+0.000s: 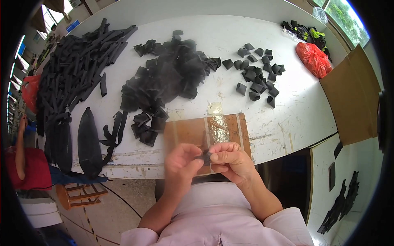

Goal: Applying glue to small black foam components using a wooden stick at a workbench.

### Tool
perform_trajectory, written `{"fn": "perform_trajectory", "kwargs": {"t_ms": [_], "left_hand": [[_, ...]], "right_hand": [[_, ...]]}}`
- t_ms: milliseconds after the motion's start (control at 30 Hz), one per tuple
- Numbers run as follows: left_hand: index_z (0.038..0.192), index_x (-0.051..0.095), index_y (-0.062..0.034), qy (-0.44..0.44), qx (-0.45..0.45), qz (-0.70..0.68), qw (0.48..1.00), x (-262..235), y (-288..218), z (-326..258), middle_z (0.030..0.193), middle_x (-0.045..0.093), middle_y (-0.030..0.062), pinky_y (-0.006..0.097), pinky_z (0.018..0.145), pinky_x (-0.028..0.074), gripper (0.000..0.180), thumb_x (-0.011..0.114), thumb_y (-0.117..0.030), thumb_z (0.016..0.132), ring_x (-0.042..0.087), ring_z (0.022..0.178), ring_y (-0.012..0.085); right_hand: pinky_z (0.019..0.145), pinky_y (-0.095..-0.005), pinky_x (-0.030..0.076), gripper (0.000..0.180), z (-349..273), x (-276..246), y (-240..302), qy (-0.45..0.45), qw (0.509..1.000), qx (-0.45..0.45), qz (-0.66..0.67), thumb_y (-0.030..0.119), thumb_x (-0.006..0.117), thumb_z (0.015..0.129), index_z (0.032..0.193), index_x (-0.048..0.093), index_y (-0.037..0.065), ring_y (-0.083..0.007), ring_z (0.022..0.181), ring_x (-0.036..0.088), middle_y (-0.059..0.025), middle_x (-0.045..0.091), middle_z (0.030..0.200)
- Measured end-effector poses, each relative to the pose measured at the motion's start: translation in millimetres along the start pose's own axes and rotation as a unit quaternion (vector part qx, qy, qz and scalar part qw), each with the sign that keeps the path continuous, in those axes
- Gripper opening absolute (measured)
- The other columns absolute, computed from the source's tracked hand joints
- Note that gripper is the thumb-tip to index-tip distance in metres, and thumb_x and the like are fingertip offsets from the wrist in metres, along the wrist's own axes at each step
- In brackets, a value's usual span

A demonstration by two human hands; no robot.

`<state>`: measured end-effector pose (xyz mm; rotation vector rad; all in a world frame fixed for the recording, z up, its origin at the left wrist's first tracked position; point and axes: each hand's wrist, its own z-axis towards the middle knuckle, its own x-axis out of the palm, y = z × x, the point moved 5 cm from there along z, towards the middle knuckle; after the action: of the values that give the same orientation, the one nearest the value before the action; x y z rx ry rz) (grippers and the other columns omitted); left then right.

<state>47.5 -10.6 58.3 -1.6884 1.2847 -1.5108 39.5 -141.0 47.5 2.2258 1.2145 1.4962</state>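
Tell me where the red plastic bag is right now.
In the head view, the red plastic bag lies at the white table's far right, just below a black-and-yellow heap, right of the small folded black pieces.

Small workshop, scuffed white worktable [262,53] heaped with cut black rubber pieces [168,78], long strips [74,69], cardboard [353,94]

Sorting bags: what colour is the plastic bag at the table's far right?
Red bag, head view.

Both forearms are raised from the lower edge and brought together at the middle. The left hand [183,161] is curled, its thumb and fingertips pinched inward. The right hand [230,160] is folded toward it, knuckles uppermost, fingertips met with those of the left.
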Motion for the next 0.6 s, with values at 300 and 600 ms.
{"fn": "perform_trajectory", "kwargs": {"t_ms": [300,600], "left_hand": [[0.085,0.049,0.0009,0.079,-0.007,-0.280,0.957,20.8,-32.6,12.7,0.079,0.059,0.0190,0.018,0.028,0.024,0.006,0.044,0.002,0.081,0.037,0.031,0.0040],[0.105,0.047,0.0005,0.148,-0.132,-0.344,0.918,13.4,-14.4,24.6,0.080,0.057,0.0077,0.015,0.032,0.023,0.022,0.053,-0.009,0.085,0.032,0.034,0.0023]], "right_hand": [[0.043,-0.0178,0.023,0.028,-7.0,47.7,46.6,0.105,0.954,-0.108,-0.258,0.026,0.054,0.088,0.069,0.051,0.005,-0.0023,0.052,0.032,0.0055,0.040,0.061],[0.057,-0.0184,0.034,0.028,24.8,37.2,46.2,0.180,0.960,-0.040,-0.210,0.030,0.054,0.088,0.080,0.057,0.003,-0.0040,0.063,0.042,0.0050,0.050,0.068]]}}
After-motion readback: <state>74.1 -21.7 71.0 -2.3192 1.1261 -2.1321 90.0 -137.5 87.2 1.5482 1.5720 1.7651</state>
